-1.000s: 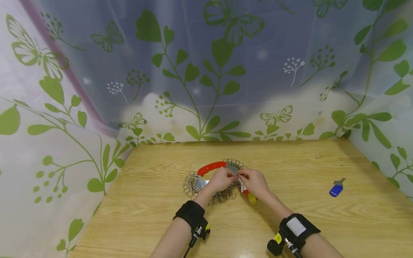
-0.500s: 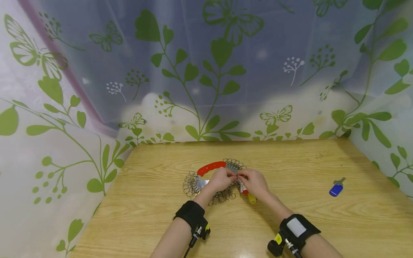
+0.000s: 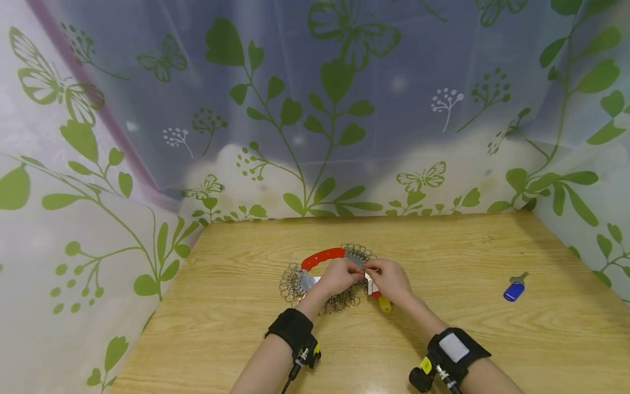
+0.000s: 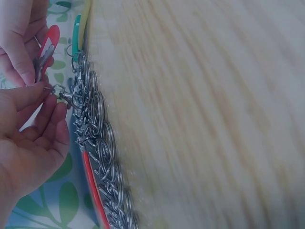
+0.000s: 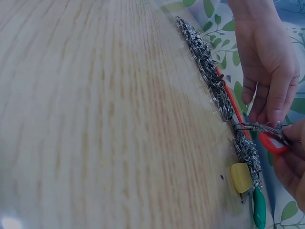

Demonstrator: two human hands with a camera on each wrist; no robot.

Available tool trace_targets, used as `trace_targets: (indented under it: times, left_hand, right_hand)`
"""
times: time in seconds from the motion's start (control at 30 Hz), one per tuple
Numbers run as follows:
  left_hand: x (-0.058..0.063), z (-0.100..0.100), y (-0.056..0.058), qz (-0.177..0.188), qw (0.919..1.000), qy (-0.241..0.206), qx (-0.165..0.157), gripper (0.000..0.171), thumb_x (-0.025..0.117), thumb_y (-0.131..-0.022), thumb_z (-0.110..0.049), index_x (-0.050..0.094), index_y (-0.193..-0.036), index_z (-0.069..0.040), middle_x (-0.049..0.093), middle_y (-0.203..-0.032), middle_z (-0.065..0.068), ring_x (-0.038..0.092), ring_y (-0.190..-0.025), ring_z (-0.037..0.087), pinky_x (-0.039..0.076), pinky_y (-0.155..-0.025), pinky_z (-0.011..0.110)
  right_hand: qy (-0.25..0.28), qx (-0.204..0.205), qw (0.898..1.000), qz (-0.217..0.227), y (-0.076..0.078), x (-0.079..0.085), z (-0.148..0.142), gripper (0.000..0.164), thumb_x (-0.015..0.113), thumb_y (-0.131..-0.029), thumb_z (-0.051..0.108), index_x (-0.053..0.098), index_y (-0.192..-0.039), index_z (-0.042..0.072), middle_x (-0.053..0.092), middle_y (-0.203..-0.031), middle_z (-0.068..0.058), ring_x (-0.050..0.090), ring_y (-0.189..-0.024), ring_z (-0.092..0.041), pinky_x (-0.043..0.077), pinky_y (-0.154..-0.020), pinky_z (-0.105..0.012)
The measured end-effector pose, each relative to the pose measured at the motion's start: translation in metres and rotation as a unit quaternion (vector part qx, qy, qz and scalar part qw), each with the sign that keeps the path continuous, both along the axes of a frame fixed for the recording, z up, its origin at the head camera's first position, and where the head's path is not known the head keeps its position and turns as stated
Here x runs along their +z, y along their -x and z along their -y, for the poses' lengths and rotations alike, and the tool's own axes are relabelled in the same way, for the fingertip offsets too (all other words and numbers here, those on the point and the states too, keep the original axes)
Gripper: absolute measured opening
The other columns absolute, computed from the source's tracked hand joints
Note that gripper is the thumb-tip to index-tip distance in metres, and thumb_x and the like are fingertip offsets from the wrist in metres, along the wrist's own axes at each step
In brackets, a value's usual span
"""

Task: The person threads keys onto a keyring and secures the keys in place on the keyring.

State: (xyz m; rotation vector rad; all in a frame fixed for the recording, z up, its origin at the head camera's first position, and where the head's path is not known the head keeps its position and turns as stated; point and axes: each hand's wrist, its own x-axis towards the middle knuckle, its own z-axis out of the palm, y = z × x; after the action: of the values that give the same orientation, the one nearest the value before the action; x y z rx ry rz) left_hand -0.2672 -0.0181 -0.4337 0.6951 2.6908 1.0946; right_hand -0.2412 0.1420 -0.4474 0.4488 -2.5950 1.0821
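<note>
A key holder with a red handle and metal plate lies on the table, fringed by several metal rings. Over its right part, my left hand pinches the end of a small metal clasp that hangs from the holder. My right hand grips a key with a red tag, thumb and fingers right at the clasp's end. Both hands' fingertips meet there and partly hide the join. A yellow tag and a green tag hang at the holder's right end.
To the right on the wooden table lies a loose key with a blue tag. Patterned curtains rise behind the table and along both sides. Black wrist straps with cameras and cables sit on both forearms.
The right fingers have shifted slightly to the right, and more of the key shows beneath them. The left hand stays nearly where it was; the holder has not moved.
</note>
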Motion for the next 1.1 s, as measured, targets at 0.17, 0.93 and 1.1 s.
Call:
trace_targets:
  times: [0.17,0.93,1.1]
  left_hand:
    - [-0.0005,-0.0003,0.0005,-0.014,0.9999,0.004,-0.008,0.019,0.060,-0.092,-0.016,0.073,-0.084,-0.005,0.051,-0.059,0.000,0.034,-0.047,0.010,0.031,-0.051,0.022]
    - [0.0040,0.0021,-0.0019,-0.019,0.9998,0.005,-0.001,0.024,0.057,-0.093,-0.015,0.071,-0.081,0.000,0.039,-0.051,-0.004,0.032,-0.044,0.010,0.029,-0.048,0.022]
    - [0.0034,0.0022,-0.0022,-0.023,0.9997,0.002,0.002,0.025,0.057,-0.093,-0.015,0.070,-0.079,0.000,0.036,-0.050,-0.003,0.031,-0.043,0.010,0.029,-0.048,0.022]
  right_hand:
    - [0.014,-0.009,1.000,0.023,0.0016,-0.0005,-0.0002,0.012,0.062,-0.088,0.007,0.071,-0.094,0.003,0.068,-0.088,-0.009,0.062,-0.072,-0.018,0.048,-0.061,-0.032]
    - [-0.023,-0.001,1.000,-0.007,-0.0008,0.0000,0.0026,0.013,0.064,-0.087,0.008,0.070,-0.098,0.003,0.067,-0.097,-0.011,0.064,-0.079,-0.024,0.051,-0.064,-0.035]
    - [-0.030,0.003,0.999,-0.029,-0.0024,0.0001,0.0027,0.011,0.065,-0.086,0.007,0.071,-0.095,0.004,0.068,-0.095,-0.011,0.064,-0.075,-0.020,0.050,-0.061,-0.033]
